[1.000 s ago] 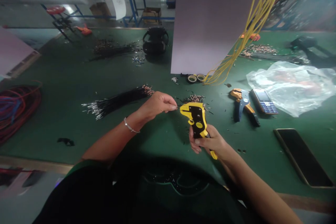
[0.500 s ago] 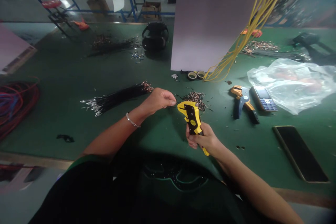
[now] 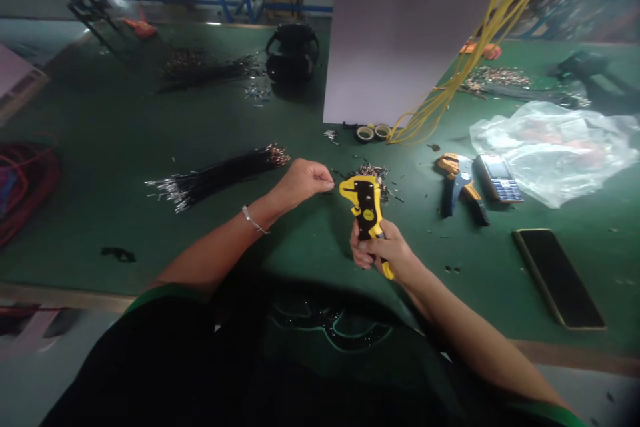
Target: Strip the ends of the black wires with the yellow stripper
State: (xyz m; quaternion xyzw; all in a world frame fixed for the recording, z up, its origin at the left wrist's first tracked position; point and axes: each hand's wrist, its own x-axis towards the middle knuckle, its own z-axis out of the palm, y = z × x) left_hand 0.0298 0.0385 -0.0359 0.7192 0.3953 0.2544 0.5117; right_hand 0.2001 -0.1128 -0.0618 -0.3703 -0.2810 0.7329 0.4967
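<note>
My right hand is wrapped round the handles of a yellow and black wire stripper, its jaws pointing left. Just left of those jaws, my left hand is closed in a pinch. Whatever lies between its fingertips is too small to make out. Behind the stripper lies a heap of short wire offcuts, partly covered by the tool's head. To the left of my left hand rests a bundle of black wires, with silvery ends at the left and copper-coloured ends at the right.
A second wire stripper, a keypad phone and a smartphone lie at right, near a clear plastic bag. Yellow wires hang down beside a pale panel. Tape rolls sit at its foot.
The whole view has shifted slightly, so the table sits a little higher. My left hand stays pinched near the stripper jaws, and my right hand keeps its hold on the tool.
</note>
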